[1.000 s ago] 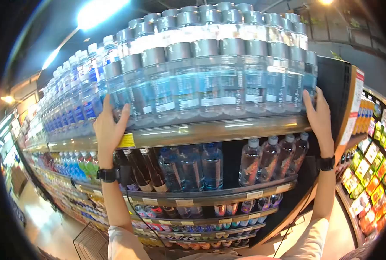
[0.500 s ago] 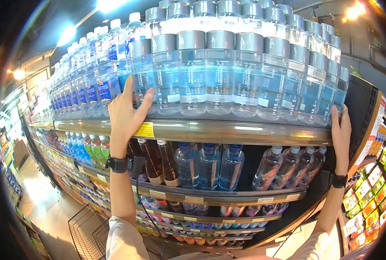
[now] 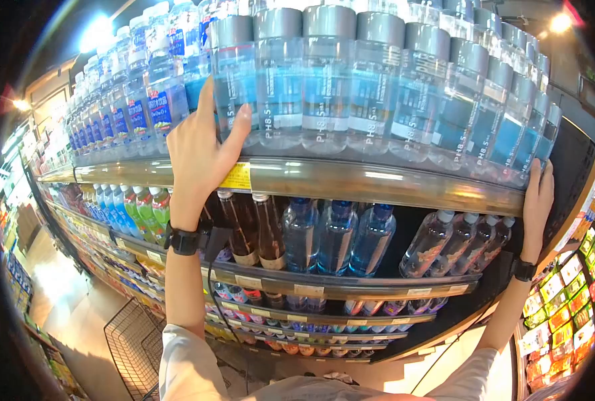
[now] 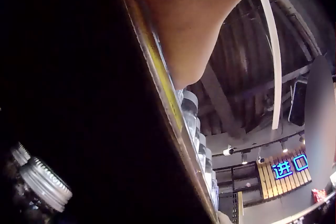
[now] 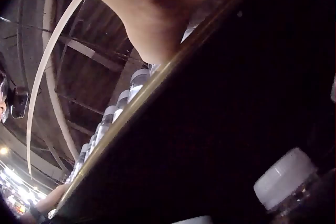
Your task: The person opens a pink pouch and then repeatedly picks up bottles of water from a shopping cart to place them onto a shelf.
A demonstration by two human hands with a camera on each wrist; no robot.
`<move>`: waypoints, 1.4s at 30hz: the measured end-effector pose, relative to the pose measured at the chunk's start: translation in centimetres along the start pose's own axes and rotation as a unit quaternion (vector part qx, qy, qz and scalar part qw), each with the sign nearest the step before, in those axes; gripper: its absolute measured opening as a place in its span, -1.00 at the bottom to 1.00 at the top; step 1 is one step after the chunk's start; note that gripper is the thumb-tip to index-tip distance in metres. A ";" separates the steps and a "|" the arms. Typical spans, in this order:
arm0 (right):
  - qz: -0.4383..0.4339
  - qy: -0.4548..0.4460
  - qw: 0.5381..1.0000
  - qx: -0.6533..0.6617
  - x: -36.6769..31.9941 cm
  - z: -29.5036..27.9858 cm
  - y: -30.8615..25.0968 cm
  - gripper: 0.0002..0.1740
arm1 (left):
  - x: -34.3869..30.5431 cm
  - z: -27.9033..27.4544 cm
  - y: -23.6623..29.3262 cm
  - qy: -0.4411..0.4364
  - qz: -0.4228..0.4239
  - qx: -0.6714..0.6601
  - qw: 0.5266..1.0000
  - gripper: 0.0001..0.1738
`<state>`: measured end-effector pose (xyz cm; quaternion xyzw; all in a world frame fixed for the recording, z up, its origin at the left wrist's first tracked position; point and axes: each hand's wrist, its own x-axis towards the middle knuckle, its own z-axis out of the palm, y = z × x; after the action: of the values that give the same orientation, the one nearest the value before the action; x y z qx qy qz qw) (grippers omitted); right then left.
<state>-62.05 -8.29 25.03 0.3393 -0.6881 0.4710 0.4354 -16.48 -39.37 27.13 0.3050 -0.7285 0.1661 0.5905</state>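
Note:
A front row of clear water bottles [image 3: 324, 100] with grey caps and blue labels stands upright on the top shelf. My left hand [image 3: 201, 144] is at the row's left end, its index finger and thumb straight and spread about the leftmost bottle [image 3: 231, 57]. At the opposite end, my right hand [image 3: 540, 194] has its extended fingers against the lower part of the last bottle [image 3: 548, 137]. In the left wrist view, the left hand [image 4: 184, 19] lies over the shelf edge; the right wrist view has the right hand [image 5: 152, 14] likewise, its fingertips hidden.
Blue-labelled bottles [image 3: 137, 110] crowd the left of the top shelf. A yellow tag [image 3: 239, 176] hangs on the metal shelf edge [image 3: 351, 177]. Below stand dark bottles [image 3: 271, 230] and blue bottles [image 3: 336, 237]. A wire basket [image 3: 137, 344] is at lower left.
The head view has come closer and tilted down, so the bottles look larger and sit higher. Both hands stay at the row's two ends.

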 end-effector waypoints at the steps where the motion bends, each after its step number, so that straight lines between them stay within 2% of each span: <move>1: -0.005 0.004 1.000 -0.017 0.2 0.2 1.3 -0.38 | 0.0 -0.1 0.1 0.003 -0.004 0.006 1.000 -0.20; 3: -0.033 0.009 0.999 -0.009 0.5 0.8 2.5 -0.36 | 0.0 0.2 -0.1 0.017 0.005 0.013 1.000 -0.23; 5: -0.001 -0.014 1.000 -0.001 1.0 1.0 4.0 -0.33 | -0.1 0.3 -0.2 0.041 0.018 0.005 0.999 -0.26; 12: -0.001 0.013 0.999 -0.035 0.9 1.3 5.5 -0.23 | -0.3 0.5 -0.7 0.018 0.008 0.013 1.000 -0.39; 15: -0.004 0.021 0.999 -0.031 1.0 1.8 6.2 -0.36 | -0.2 0.4 -0.6 0.021 0.016 0.001 1.000 -0.33; 16: -0.134 0.027 0.981 -0.135 1.8 2.6 10.1 -0.36 | -0.3 0.2 -0.8 0.033 0.022 0.017 0.999 -0.32; 18: -0.293 0.034 0.894 -0.338 1.8 1.4 13.4 -0.39 | -0.6 0.1 -0.7 0.035 0.014 0.022 0.999 -0.31; 19: -0.326 0.031 0.844 -0.426 1.3 1.0 10.6 -0.42 | -0.8 -0.1 -0.5 0.009 -0.014 0.014 1.000 -0.31; 20: -0.202 0.025 0.934 -0.294 0.7 1.2 7.2 -0.43 | -0.8 -0.3 -0.4 -0.017 -0.038 0.011 0.999 -0.31; 21: -0.082 0.055 0.985 -0.142 0.0 1.3 3.8 -0.44 | -0.8 -0.5 -0.1 -0.020 -0.042 0.017 0.999 -0.30; 24: -0.059 0.078 0.993 -0.073 -0.6 0.7 0.7 -0.42 | -0.8 -0.1 -1.0 -0.039 -0.062 0.015 0.997 -0.30; 27: -0.036 0.085 0.994 -0.063 -0.8 0.8 -0.2 -0.44 | -1.0 1.2 -2.3 0.025 -0.024 0.029 0.999 -0.34; 29: -0.069 0.100 0.992 -0.021 -0.8 0.4 -1.0 -0.50 | -1.0 1.1 -2.1 0.013 -0.042 0.014 0.999 -0.32; 33: -0.064 0.107 0.992 -0.009 -0.8 0.4 -0.8 -0.50 | -0.8 1.0 -2.4 -0.008 -0.076 -0.012 0.997 -0.28; 34: -0.061 0.095 0.994 -0.002 -0.7 0.1 -1.0 -0.46 | -0.7 1.0 -2.8 -0.030 -0.095 -0.011 0.995 -0.28; 37: -0.052 0.096 0.994 -0.023 -0.7 0.3 -0.7 -0.41 | -0.9 2.1 -4.5 0.048 -0.008 0.028 0.998 -0.27; 40: -0.086 0.104 0.990 -0.035 -0.8 0.4 -0.3 -0.36 | -0.9 2.0 -4.4 0.053 -0.022 0.023 0.998 -0.29; 42: -0.096 0.089 0.991 -0.035 -0.8 0.0 -0.4 -0.32 | -0.8 1.8 -4.3 0.018 -0.064 -0.011 0.998 -0.31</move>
<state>-61.41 -8.35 24.43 0.3455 -0.6269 0.4311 0.5493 -15.00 -43.49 25.41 0.3416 -0.6982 0.1257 0.6164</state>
